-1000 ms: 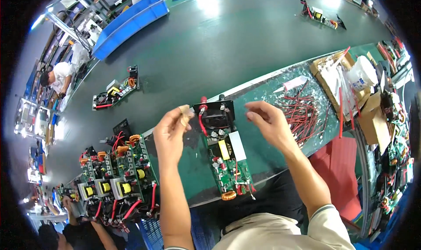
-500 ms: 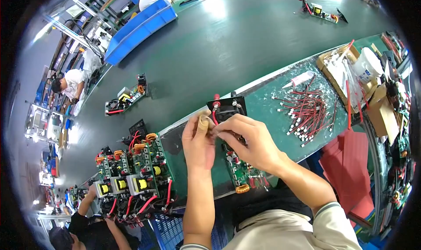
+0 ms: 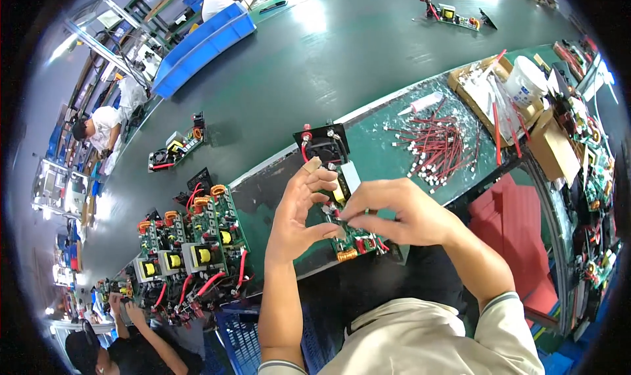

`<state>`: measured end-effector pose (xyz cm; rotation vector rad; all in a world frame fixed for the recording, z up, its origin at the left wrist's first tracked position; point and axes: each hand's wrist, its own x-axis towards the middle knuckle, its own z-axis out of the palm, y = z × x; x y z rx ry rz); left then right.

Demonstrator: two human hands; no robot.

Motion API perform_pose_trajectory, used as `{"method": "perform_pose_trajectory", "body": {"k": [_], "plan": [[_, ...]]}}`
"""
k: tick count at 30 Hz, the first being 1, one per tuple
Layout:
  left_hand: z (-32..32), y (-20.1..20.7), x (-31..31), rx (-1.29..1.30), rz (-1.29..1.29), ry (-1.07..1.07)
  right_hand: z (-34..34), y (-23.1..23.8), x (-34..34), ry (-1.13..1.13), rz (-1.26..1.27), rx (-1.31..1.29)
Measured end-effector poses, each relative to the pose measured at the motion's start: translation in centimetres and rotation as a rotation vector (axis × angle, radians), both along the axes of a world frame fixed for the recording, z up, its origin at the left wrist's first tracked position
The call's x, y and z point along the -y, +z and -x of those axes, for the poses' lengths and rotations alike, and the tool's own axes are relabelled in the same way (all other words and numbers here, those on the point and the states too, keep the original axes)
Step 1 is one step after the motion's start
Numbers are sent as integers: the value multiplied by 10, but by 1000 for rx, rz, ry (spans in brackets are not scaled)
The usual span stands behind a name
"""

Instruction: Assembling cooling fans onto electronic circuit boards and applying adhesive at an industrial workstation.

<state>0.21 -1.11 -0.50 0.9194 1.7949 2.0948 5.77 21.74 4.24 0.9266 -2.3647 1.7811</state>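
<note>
In front of me on the green bench lies a circuit board assembly with a copper coil at its near end. Its black end panel, with a fan and a red wire, faces away from me. My left hand is over the board's left side, fingers curved and apart from the thumb; a tan cover wraps one fingertip. My right hand reaches in from the right, thumb and fingertips brought together above the board's middle. Whatever those fingertips hold is too small or hidden to name. The hands cover part of the board.
Several upright circuit boards stand close on the left. Red wires with white connectors lie in a pile at right, beside a cardboard box. Beyond runs a dark belt with a blue bin. Co-workers sit at left.
Both hands have moved from beside the black end panel toward the board's near part. My left fingers have spread from a pinch. The whole view has shifted slightly.
</note>
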Motion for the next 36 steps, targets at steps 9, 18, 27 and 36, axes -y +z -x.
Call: {"method": "perform_pose_trajectory", "body": {"k": [9, 18, 27, 36], "plan": [[-21, 0, -6, 55, 31, -116, -25, 2, -2, 52, -133, -138], [-26, 1, -3, 31, 214, -265, -35, 1, -4, 119, -90, -92], [-38, 15, -15, 17, 54, -265, -36, -16, 2, 220, 138, 299], [-45, 4, -17, 452, -498, 157, -37, -37, 11, -157, 526, 536]]}}
